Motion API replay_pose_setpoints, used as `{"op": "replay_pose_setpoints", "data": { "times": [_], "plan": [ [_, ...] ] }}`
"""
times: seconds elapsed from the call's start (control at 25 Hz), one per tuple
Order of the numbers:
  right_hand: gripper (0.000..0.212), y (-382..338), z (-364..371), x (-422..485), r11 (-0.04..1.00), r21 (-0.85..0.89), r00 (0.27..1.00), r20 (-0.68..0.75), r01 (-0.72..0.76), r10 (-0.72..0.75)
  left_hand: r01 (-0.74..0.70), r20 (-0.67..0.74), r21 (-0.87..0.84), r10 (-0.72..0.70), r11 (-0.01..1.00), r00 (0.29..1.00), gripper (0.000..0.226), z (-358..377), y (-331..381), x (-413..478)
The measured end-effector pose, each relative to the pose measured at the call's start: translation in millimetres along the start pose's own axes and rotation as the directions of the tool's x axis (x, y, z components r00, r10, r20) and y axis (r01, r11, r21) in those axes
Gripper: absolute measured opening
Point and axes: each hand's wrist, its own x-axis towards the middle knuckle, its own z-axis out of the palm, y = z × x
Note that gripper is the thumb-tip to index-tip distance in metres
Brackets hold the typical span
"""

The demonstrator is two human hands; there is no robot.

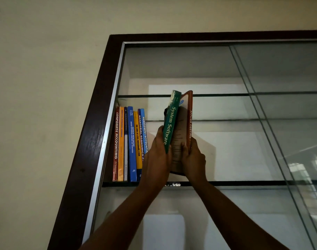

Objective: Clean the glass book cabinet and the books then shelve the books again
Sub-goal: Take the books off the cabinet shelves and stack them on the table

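Head view, centre of frame: left hand (156, 154) curled round the lower part of the green book (172, 121), right hand (193, 157) gripped the low end of the brown book (189, 120), fingers (183, 147) wrapped onto its pale inner face. Both books were upright and leaning slightly right, pressed together. Their bottom ends looked just above the glass shelf (235, 183), though the hands hid any contact. They were a little right of the shelved row (129, 145) standing at the left end of the dark cabinet frame (92, 123). A dark bit behind the green book's left edge was unclear. Judgement: these were paperbacks, light to moderate and a bit floppy, with glossy covers likely to slip. Best held low near the spine, squeezed as a pair. Set down gently because glass can chip.
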Motion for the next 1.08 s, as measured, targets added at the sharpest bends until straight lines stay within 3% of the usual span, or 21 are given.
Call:
{"op": "replay_pose_setpoints", "data": {
  "times": [0.36, 0.6, 0.76, 0.88, 1.08],
  "plan": [
    [0.034, -59, -53, -25, 0.993, -0.006, 0.993, 0.04, 0.114, -0.114, 0.124, -0.086, -0.194, -0.143, 0.973, 0.986, 0.052, -68, 38, -13],
    [0.036, -114, -85, -84, 0.988, -0.017, 0.978, 0.148, 0.152, -0.148, 0.222, -0.076, -0.316, -0.257, 0.923, 0.963, 0.043, -136, 70, -55],
    [0.035, -153, -96, -154, 0.994, -0.022, 0.961, 0.258, 0.105, -0.096, 0.261, -0.037, -0.341, -0.29, 0.903, 0.956, 0.041, -198, 83, -103],
    [0.037, -181, -100, -215, 0.999, 0.006, 0.952, 0.302, 0.046, -0.046, 0.334, 0.02, -0.335, -0.348, 0.881, 0.937, 0.052, -252, 83, -152],
    [0.034, -230, -86, -332, 0.987, 0.027, 0.88, 0.458, -0.157, 0.127, 0.558, 0.063, -0.274, -0.564, 0.783, 0.823, 0.059, -360, 85, -256]
  ]
}}
